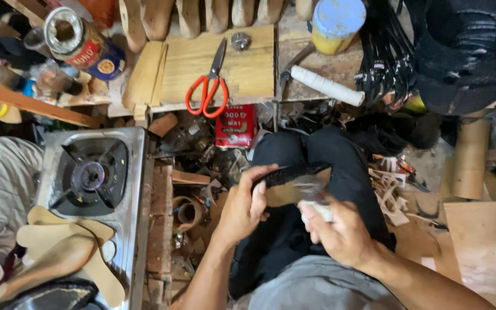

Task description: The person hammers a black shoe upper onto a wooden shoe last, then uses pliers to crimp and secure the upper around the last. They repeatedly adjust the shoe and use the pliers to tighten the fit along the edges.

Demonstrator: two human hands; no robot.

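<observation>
Far off to the left of my left hand (242, 209) I see a single-burner gas stove (93, 175) with tan insoles (70, 244) lying on its near edge, and above the hand red-handled scissors (208, 86) on a wooden board (248, 69). My left hand is curled shut around the near end of a black-edged shoe sole (288, 181), thumb on top. Just to its right, touching the sole's underside, my right hand (340, 232) is closed on a small whitish rag (316, 209).

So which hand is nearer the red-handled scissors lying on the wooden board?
Left. The left hand is below the red-handled scissors, slightly to their right; the right hand is lower and farther right.
</observation>
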